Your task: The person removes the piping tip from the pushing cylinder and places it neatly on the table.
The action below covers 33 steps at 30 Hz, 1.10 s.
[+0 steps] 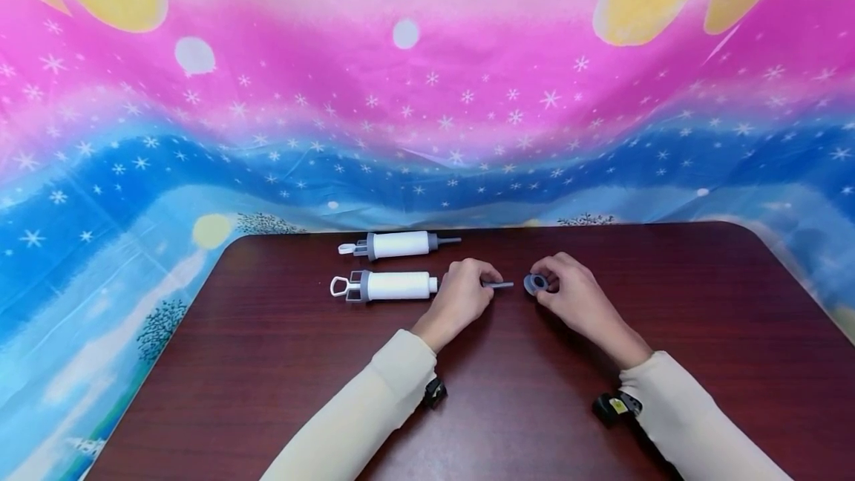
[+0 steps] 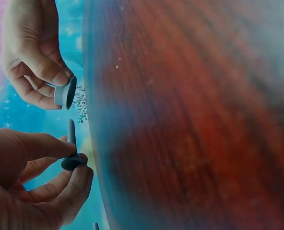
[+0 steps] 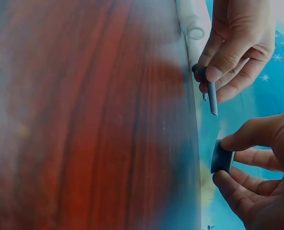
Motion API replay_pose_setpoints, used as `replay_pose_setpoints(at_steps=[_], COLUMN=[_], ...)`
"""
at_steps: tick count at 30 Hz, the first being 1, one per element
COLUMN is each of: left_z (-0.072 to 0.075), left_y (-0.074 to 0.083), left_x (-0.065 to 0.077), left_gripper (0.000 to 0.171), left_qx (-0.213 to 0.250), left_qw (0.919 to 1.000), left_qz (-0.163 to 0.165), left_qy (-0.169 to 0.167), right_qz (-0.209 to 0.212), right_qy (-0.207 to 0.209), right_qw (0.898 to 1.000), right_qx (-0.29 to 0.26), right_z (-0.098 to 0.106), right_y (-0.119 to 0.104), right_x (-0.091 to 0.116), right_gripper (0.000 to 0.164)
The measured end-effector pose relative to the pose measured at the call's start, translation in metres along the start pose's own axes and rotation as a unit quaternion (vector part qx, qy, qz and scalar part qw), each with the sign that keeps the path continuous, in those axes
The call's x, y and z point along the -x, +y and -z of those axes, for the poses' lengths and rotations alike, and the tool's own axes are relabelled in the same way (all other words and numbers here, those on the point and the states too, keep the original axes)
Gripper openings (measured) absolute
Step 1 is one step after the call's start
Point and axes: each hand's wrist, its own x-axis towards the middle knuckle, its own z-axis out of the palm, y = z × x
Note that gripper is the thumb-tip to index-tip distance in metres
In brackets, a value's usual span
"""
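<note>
My left hand pinches a grey nozzle with a thin straight tube. In the left wrist view, the nozzle shows a round flared base between thumb and fingers. A short way to the right, my right hand holds a grey ring-shaped cap by its rim with thumb and fingertips. The tube's tip points toward the cap, and a gap separates them. Behind my left hand lies a white plunger-type syringe with a grey collar and a white loop handle; its bare neck faces right.
Farther back lies a similar white syringe with a grey nozzle fitted on its end. Both rest on a dark red-brown wooden table. A colourful patterned cloth hangs right behind the table's back edge.
</note>
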Motion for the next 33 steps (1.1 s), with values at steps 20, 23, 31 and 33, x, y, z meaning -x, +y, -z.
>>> replay_pose_setpoints(at_steps=[20, 23, 31, 33], left_z=[-0.002, -0.004, -0.005, -0.005], left_y=[0.007, 0.008, 0.01, 0.01], left_x=[-0.007, -0.009, -0.011, -0.011], left_gripper=[0.023, 0.022, 0.023, 0.023], left_qx=[-0.024, -0.028, -0.031, -0.034], left_qw=[0.999, 0.9989, 0.9985, 0.9985], left_qz=[0.006, 0.007, 0.009, 0.009], left_qy=[-0.036, -0.037, -0.044, -0.042], right_qz=[-0.032, -0.037, -0.047, -0.046], right_qy=[-0.034, -0.037, -0.046, -0.045], right_qw=[0.998, 0.998, 0.997, 0.997], right_qx=[0.035, 0.036, 0.036, 0.038], right_z=[0.003, 0.003, 0.004, 0.004], right_y=[0.004, 0.006, 0.009, 0.009], right_x=[-0.007, -0.007, -0.008, -0.008], right_gripper=[0.024, 0.023, 0.023, 0.022])
